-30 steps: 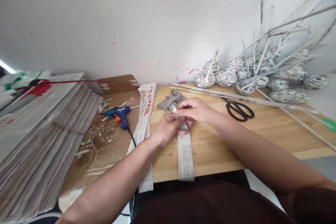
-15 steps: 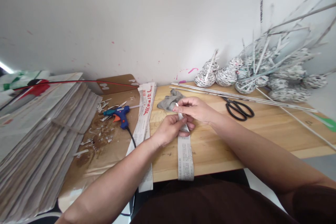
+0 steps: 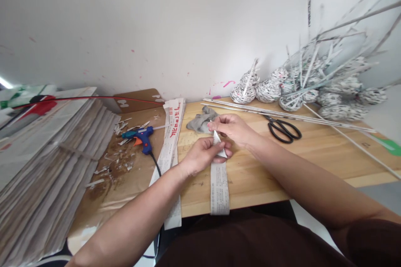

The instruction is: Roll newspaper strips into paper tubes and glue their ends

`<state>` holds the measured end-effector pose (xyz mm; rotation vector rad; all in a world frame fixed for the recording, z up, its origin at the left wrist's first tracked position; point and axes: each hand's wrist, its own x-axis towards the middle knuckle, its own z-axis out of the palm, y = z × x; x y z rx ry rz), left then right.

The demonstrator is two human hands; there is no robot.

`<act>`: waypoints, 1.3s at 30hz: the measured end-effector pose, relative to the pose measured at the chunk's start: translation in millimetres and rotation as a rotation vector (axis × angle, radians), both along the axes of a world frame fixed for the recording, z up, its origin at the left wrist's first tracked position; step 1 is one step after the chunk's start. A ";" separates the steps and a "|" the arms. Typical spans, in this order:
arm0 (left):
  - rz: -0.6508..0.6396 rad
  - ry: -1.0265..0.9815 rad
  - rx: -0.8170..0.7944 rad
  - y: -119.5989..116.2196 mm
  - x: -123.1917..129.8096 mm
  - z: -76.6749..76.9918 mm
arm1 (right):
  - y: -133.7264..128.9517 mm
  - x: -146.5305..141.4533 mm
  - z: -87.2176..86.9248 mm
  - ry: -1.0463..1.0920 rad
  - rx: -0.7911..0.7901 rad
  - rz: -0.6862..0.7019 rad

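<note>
Pinches strip [image 3: 218, 141] above table [image 3: 250, 185] with left hand [image 3: 199, 155], curls right hand [image 3: 234, 129] by its tip [image 3: 215, 134], cannot tell whether gripping; best to roll evenly, using light pressure and keeping tail [image 3: 219, 192] straight.

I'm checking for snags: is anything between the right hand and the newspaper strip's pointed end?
Nothing visible. The right hand is close beside the pointed end of the newspaper strip, which the left hand holds; the grey cloth lies beyond them, not between.
</note>
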<state>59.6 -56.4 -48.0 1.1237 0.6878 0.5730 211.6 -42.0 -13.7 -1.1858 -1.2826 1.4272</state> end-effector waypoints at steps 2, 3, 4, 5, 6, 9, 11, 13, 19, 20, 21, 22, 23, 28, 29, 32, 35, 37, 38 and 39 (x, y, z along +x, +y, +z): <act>-0.001 0.002 -0.001 0.4 -0.1 -0.1 | 0.4 1.7 -0.2 0.016 -0.003 0.025; 0.002 -0.004 -0.004 0.8 -0.3 -0.4 | 0.9 3.3 -0.5 0.028 -0.018 0.089; 0.006 -0.007 -0.008 1.2 -0.4 -0.7 | 1.5 5.0 -1.0 0.039 -0.038 0.170; 0.014 -0.007 -0.012 1.7 -0.5 -1.0 | 2.4 6.6 -1.9 0.046 -0.054 0.244; 0.022 -0.002 -0.014 2.0 -0.6 -1.1 | 3.4 7.9 -3.1 0.051 -0.061 0.280; 0.036 0.027 0.004 2.5 -0.3 -0.5 | 5.8 8.7 -6.3 0.060 -0.031 0.152; 0.032 0.035 0.017 2.7 0.1 0.0 | 6.3 8.0 -6.6 0.064 -0.021 0.055; 0.035 0.028 0.011 3.1 0.5 0.2 | 6.0 8.0 -5.0 0.066 -0.047 0.126; 0.039 0.022 0.002 4.3 0.4 -0.4 | 6.7 9.0 -4.8 0.043 -0.050 0.136; 0.035 0.022 0.005 4.4 0.3 -0.5 | 7.2 8.8 -6.0 0.048 -0.055 0.092; 0.033 0.024 0.003 4.4 0.1 -0.6 | 7.8 8.8 -7.0 0.053 -0.065 0.082; 0.033 0.026 -0.002 4.4 0.1 -0.8 | 8.3 9.0 -7.8 0.051 -0.072 0.103; 0.036 0.024 -0.008 4.3 0.0 -1.0 | 8.9 9.4 -8.3 0.045 -0.071 0.142; 0.011 0.033 -0.012 2.4 0.3 -2.1 | 10.7 10.5 -7.0 0.045 -0.028 0.108; 0.004 0.046 -0.016 2.0 0.3 -1.9 | 10.6 10.3 -6.3 0.063 -0.030 0.060; 0.007 0.058 -0.040 1.4 0.7 -0.6 | 9.9 10.5 -4.5 0.089 -0.052 0.073; 0.023 0.042 -0.050 1.5 1.3 1.2 | 9.2 11.4 -4.2 0.069 -0.071 0.209; 0.029 0.042 -0.049 1.4 1.6 2.0 | 9.1 11.2 -5.0 0.074 -0.076 0.178; 0.027 0.044 -0.049 1.3 1.5 2.3 | 9.0 11.0 -5.4 0.082 -0.076 0.129; 0.023 0.046 -0.048 1.3 1.3 2.3 | 9.0 10.9 -5.7 0.086 -0.077 0.091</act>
